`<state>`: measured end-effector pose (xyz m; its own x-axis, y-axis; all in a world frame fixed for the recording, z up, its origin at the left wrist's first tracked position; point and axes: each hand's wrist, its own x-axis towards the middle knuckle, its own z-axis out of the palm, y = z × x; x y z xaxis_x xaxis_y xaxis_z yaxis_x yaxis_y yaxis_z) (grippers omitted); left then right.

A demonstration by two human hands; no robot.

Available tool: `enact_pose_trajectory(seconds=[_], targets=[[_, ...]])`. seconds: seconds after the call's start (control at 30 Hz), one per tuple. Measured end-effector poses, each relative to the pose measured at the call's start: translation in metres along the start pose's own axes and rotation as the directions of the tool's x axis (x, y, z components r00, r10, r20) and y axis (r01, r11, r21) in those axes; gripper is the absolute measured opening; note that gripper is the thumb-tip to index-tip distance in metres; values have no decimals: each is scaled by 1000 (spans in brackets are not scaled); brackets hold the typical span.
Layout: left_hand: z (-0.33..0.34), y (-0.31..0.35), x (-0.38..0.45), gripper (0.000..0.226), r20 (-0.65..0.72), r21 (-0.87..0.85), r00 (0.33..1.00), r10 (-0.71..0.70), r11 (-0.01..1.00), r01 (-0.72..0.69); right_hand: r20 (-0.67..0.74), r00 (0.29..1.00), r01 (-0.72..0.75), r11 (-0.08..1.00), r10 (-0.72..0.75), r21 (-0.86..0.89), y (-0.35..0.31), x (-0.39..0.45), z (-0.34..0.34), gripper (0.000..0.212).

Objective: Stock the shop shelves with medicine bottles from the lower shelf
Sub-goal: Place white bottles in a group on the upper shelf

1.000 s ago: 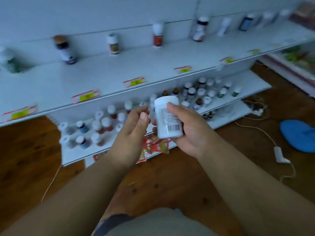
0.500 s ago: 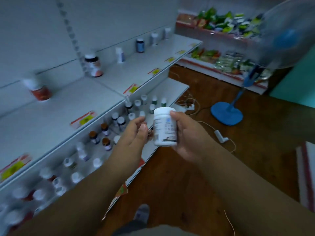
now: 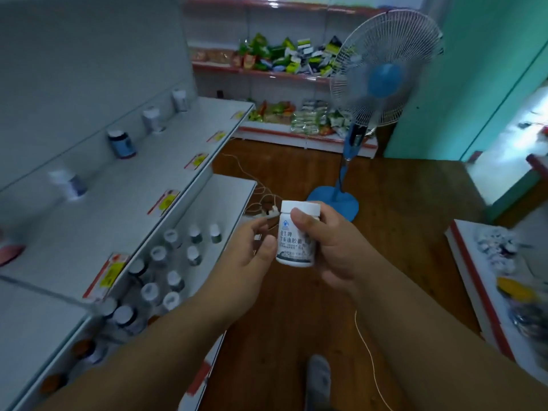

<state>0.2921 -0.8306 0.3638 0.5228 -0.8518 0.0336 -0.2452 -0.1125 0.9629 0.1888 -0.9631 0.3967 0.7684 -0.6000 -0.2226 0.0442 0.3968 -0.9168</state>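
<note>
Beyond the bottle (image 3: 298,234), a fan (image 3: 382,81).

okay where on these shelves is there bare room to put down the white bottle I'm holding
The upper shelf has wide bare gaps: between the dark blue bottle and the white bottle along the back wall, and the whole front strip behind the price tags. The lower shelf is crowded with bottles near you; only its far end is bare.

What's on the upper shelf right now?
Four upright bottles spaced along the back of the upper shelf, one dark blue; a blurred reddish object at far left. Labels are unreadable.
</note>
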Motion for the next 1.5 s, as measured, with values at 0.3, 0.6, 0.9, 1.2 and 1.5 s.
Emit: enact_pose_trajectory(seconds=[0.3,0.6,0.9,1.2,1.5], targets=[[16,4,172,86,-167,175,986,-22,983,51,193,981,40,980,-2,-194,-84,175,-53,52],[-47,-7,314,82,-432,303,901,-49,933,196,387,922,68,975,19,-211,-120,360,-17,44],[-118,-33,479,88,-414,414,910,-26,885,214,417,907,76,956,52,-285,-166,525,13,32],[-155,-75,583,110,-543,439,833,-102,812,385,520,848,219,824,104,-522,-167,683,32,39],[-173,-112,665,94,-799,334,562,-215,618,712,719,650,437,652,247,-620,-151,836,69,48]])
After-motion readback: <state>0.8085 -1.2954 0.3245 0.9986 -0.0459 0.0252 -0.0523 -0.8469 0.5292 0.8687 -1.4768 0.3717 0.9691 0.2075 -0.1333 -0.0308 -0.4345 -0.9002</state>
